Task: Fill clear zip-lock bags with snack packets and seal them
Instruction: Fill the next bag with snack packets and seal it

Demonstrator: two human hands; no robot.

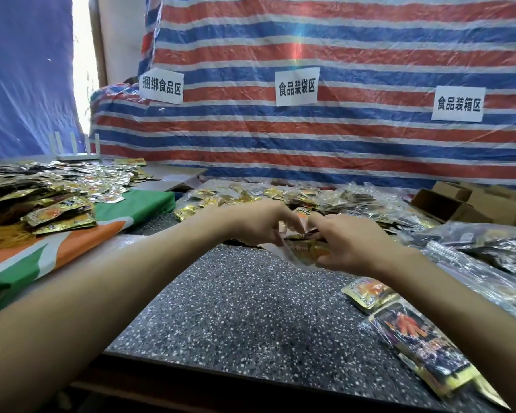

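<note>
Over the middle of the speckled table (pixel 245 308), my left hand (pixel 259 223) and my right hand (pixel 349 242) meet around a clear zip-lock bag (pixel 298 248) holding gold and dark snack packets. Both hands grip the bag, the left at its upper left edge, the right over its right side. Most of the bag is hidden behind my fingers. Loose gold snack packets (pixel 230 199) lie in a heap just beyond my hands.
Filled clear bags (pixel 495 248) pile up at the right, with two packets (pixel 414 332) near the front right edge. Another packet heap (pixel 42 189) covers a green-orange cloth (pixel 81 242) at the left. Cardboard boxes (pixel 471 204) stand at the back right. A striped tarp (pixel 340 144) backs the table.
</note>
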